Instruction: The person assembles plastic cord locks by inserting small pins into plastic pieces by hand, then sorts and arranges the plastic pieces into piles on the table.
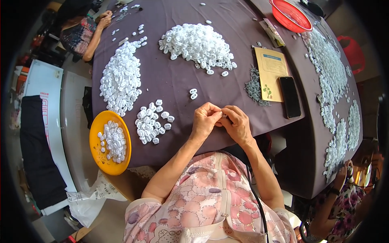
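Near the table's front edge, my left hand (206, 120) and my right hand (236, 122) meet fingertip to fingertip. Both are closed in a pinch around something tiny and pale, mostly hidden by the fingers. Just beyond them lie two small white oval plastic pieces (193, 94) with dark openings. To the left is a loose cluster of the same pieces (148, 123). A yellow plate (95, 146) holds more of them. Two bigger heaps rise farther off, a long heap (120, 79) at the left and a wide heap (196, 43) at the back.
Right of my hands, small grey parts (254, 89) lie beside a yellow envelope (270, 60) and a black phone (290, 97). A red basket (291, 18) stands near more white pieces (326, 65) on the right table. One person (83, 36) sits back left, another (340, 202) lower right.
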The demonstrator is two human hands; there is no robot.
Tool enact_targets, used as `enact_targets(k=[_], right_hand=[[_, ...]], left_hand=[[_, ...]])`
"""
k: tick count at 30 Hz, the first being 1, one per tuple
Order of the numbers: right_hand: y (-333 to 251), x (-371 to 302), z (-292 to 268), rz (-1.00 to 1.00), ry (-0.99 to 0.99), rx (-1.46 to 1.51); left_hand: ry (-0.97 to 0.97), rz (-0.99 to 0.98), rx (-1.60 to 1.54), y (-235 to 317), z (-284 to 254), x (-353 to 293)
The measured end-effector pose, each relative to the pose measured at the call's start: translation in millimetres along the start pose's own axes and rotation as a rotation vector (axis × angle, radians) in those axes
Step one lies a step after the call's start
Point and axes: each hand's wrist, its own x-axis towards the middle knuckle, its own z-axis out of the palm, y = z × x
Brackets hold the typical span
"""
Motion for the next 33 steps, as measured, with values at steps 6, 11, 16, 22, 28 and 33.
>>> enact_targets(k=[6,11,16,22,28,33], right_hand=[[-9,1,-2,0.152,-0.020,0.069],[-9,3,-5,0.157,-0.047,0.062],[-6,1,-7,0.137,-0.073,0.082],[-6,-2,-6,0.135,-0.062,0.056],[-4,-1,-5,0.075,-0.029,0.037],[0,0,-3,0.042,-0.014,0.053]], left_hand=[[0.007,0.016,-0.010,0,2,-5],[-0.011,-0.073,0.014,12,0,-3],[0.005,-0.148,0.004,10,2,-1],[-0.025,-0.115,0.023,6,-1,-1],[-0.037,-0.142,-0.003,9,-1,2],[-0.035,-0.167,-0.004,12,-2,3]])
